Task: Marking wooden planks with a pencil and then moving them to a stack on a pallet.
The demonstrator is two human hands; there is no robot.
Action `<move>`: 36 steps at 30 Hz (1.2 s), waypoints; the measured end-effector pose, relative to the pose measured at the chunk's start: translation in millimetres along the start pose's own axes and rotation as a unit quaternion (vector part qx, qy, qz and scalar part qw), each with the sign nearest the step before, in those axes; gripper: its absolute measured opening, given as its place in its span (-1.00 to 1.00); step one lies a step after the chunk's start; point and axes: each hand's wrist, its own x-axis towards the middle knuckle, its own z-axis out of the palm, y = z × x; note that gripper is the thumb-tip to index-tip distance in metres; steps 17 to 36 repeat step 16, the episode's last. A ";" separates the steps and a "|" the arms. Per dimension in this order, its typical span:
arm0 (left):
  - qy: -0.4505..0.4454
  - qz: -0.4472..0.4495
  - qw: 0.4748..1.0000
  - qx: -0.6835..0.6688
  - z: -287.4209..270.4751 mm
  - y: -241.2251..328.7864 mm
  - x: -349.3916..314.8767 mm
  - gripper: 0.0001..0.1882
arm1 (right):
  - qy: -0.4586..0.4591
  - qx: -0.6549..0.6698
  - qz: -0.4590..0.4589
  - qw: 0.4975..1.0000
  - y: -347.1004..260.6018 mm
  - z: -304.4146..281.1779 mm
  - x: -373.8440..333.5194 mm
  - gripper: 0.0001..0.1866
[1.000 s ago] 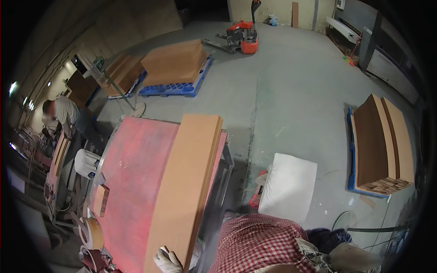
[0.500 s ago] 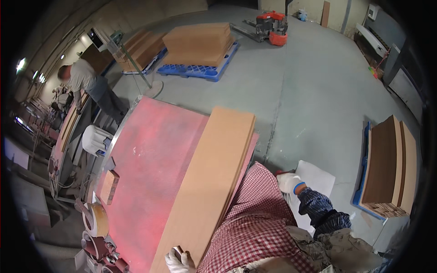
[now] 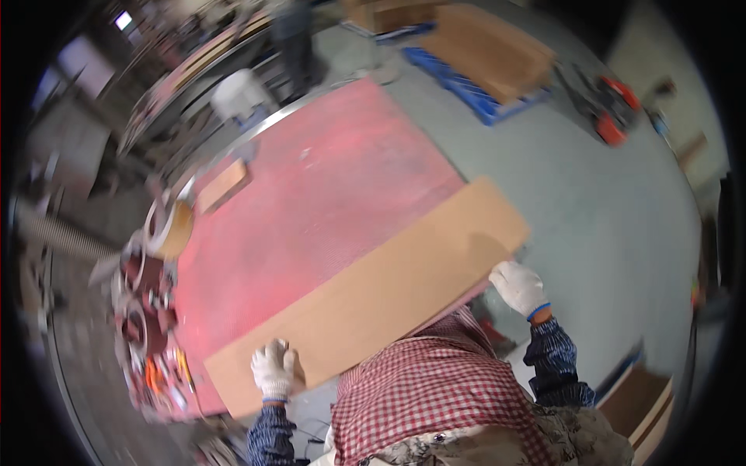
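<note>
Gripping the brown board [image 3: 373,299] on the red table [image 3: 311,202], both gloved hands' fingers clasp its edge.

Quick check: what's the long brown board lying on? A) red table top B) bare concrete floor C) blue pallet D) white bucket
A: the long brown board lies flat across the red table top, with the left hand and the right hand, both gloved, on its near edge.
</note>
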 end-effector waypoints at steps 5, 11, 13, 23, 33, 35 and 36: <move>0.058 -0.188 0.979 -0.056 -17.8 47.3 -1.3 -0.44 | -0.039 0.018 -0.184 0.982 -21.9 -9.4 70.2 -0.75; 0.185 -0.379 0.906 -0.028 7.5 85.4 -54.0 -0.27 | -0.118 -0.024 -0.336 0.934 -65.9 -8.7 151.3 -0.74; 0.204 -0.460 0.862 -0.058 22.3 103.5 -69.2 -0.21 | -0.137 -0.045 -0.365 0.920 -79.9 -2.9 171.2 -0.73; 0.229 -0.623 0.718 -0.209 35.4 130.1 -87.3 -0.18 | -0.156 -0.031 -0.404 0.901 -102.5 30.2 195.5 -0.68; 0.229 -0.623 0.718 -0.209 35.4 130.1 -87.3 -0.18 | -0.156 -0.031 -0.404 0.901 -102.5 30.2 195.5 -0.68; 0.229 -0.623 0.718 -0.209 35.4 130.1 -87.3 -0.18 | -0.156 -0.031 -0.404 0.901 -102.5 30.2 195.5 -0.68; 0.229 -0.623 0.718 -0.209 35.4 130.1 -87.3 -0.18 | -0.156 -0.031 -0.404 0.901 -102.5 30.2 195.5 -0.68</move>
